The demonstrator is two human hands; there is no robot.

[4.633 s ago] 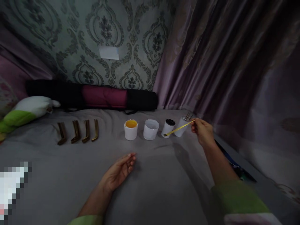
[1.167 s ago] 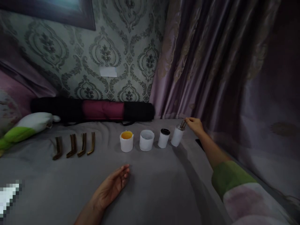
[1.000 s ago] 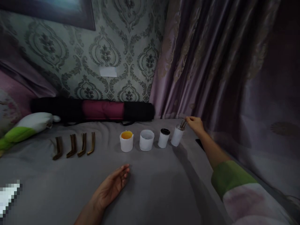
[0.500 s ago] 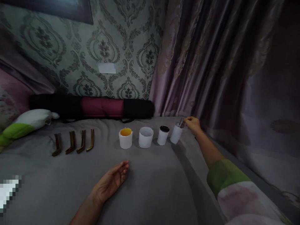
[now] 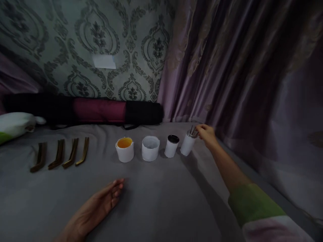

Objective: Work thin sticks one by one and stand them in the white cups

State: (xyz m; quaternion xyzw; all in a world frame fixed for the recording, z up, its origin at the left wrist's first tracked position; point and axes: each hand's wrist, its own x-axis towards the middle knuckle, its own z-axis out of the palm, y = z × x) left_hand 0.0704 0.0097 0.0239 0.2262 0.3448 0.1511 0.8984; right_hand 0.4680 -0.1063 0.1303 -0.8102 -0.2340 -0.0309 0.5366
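Observation:
My right hand (image 5: 206,134) pinches at the mouth of the tall white-wrapped canister (image 5: 187,144) on the right. Several thin metal sticks (image 5: 192,129) poke out of it, and the fingertips seem closed on one of them. My left hand (image 5: 101,205) is half turned up over the grey cloth, its fingers loosely curled and holding nothing. Beyond it stand a white cup with a yellow-orange inside (image 5: 125,153), a wide white cup with a pale inside (image 5: 150,149) and a narrower white can with a dark inside (image 5: 171,148).
Several bent, brass-coloured pieces (image 5: 82,153) lie in a row on the grey cloth (image 5: 156,208) at left. Behind them are a white-and-green plush item (image 5: 15,122) and a long black-and-maroon bag (image 5: 101,110) along the wall. A purple curtain (image 5: 227,84) hangs at right.
The view has turned slightly, so the cups, brass-coloured pieces and left hand appear further left. My right hand stays at the canister's mouth.

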